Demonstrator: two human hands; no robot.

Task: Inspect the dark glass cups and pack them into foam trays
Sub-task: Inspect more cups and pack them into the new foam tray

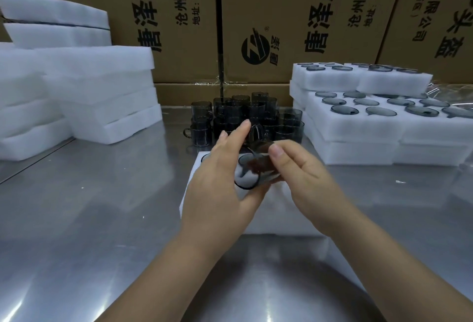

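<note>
**Fig. — Inspection grip.** A dark glass cup (258,168) is being held tilted on its side, mouth turned toward the viewer, just above the foam tray (276,209) lying at the middle of the counter (89,219). The cup is being clamped from both sides. The right hand (307,178) is pinching its wall, thumb on top and fingers curled beneath. The left hand (222,178) is cradling the rim end, thumb tucked under and index finger stretched out past the glass. Both forearms are being reached forward from the near edge, converging on the cup.

The piece is being judged light, rigid, smooth and breakable. A slippery wall is to be expected, so hold is best taken across the wall with opposed thumb and fingers, not by the thin rim alone.

Unpacked cups (243,116) are being kept at the far edge. Filled trays (358,122) are being stacked toward the far right corner, and empty foam (89,91) toward the far left.
</note>
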